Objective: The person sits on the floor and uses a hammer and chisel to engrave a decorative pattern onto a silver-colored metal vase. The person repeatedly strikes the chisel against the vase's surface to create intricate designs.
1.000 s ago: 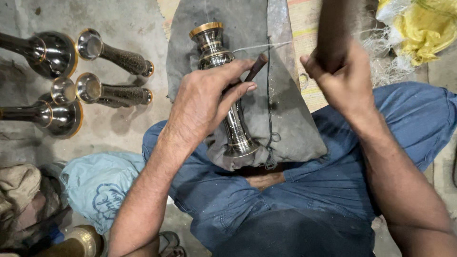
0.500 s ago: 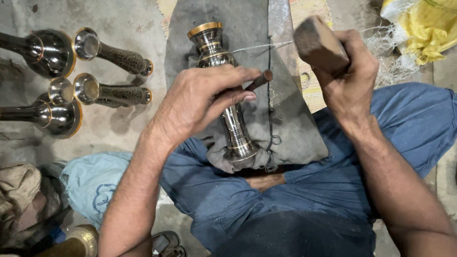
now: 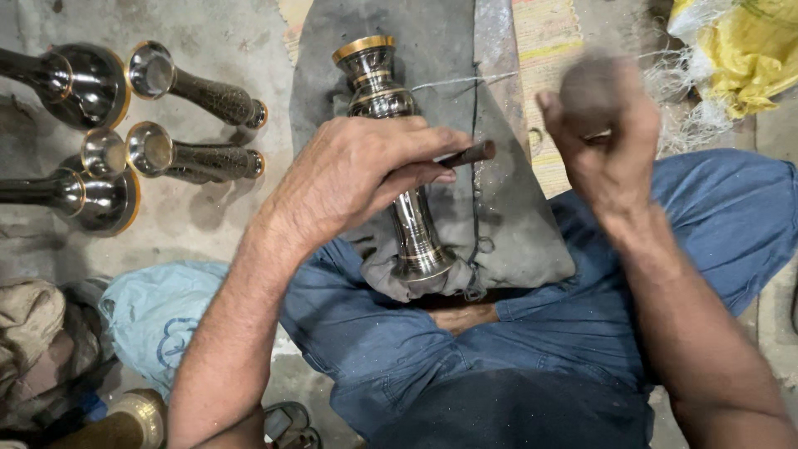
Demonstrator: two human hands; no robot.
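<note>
Rough grey concrete floor (image 3: 224,224), woven striped mat (image 3: 553,50), crumpled yellow sack (image 3: 740,58), soft daylight

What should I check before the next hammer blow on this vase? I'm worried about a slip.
1. Chisel gripped by the left hand: ok.
2. Chisel tip seated on the metal vase: cannot tell, fingers hide it.
3. Vase lying on the grey cloth pad over the lap: ok.
4. Right hand holding the mallet: ok, though blurred.
5. Left fingers clear of the chisel's struck end: ok, the end sticks out.
6. Finished vases on the floor, apart from the work: ok.
</note>
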